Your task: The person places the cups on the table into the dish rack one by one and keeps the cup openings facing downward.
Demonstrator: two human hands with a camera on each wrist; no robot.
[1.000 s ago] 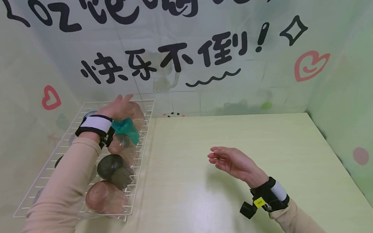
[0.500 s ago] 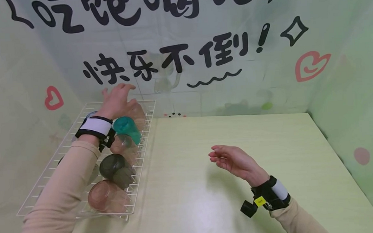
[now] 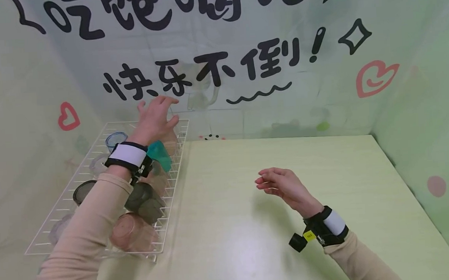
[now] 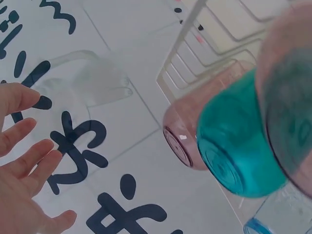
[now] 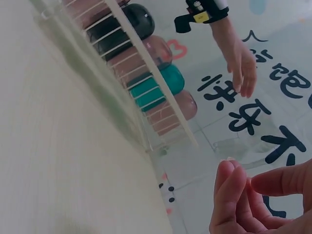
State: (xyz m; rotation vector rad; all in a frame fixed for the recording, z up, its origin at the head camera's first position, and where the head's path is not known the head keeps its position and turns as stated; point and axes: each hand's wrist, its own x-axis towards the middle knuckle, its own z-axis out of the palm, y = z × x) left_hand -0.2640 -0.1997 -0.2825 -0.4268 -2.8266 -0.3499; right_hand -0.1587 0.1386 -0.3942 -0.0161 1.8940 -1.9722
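My left hand (image 3: 155,119) hovers over the far end of the white wire rack (image 3: 183,129), fingers spread and nothing in them. Below it, partly covered, lies a tilted pink see-through cup (image 3: 172,143), with a teal cup (image 3: 160,155) beside it. In the left wrist view the fingers stand apart from the pink cup (image 4: 187,122) and the teal cup (image 4: 239,146). Over the middle of the table my right hand (image 3: 286,189) hangs with loosely bent fingers, holding nothing. The right wrist view shows the thumb close to the index finger of my right hand (image 5: 258,200).
Along the rack's right side lie another pink cup (image 3: 159,180), a dark grey cup (image 3: 145,203) and a front pink cup (image 3: 134,232). The left row has a blue-rimmed cup (image 3: 115,139), a dark cup (image 3: 84,190) and clear ones. A printed cloth (image 3: 246,122) hangs behind the table (image 3: 221,224).
My left hand has lifted away from the cups at the rack's far end and shifted right, its fingers spreading. My right hand has moved up slightly. The cups stay in the rack.
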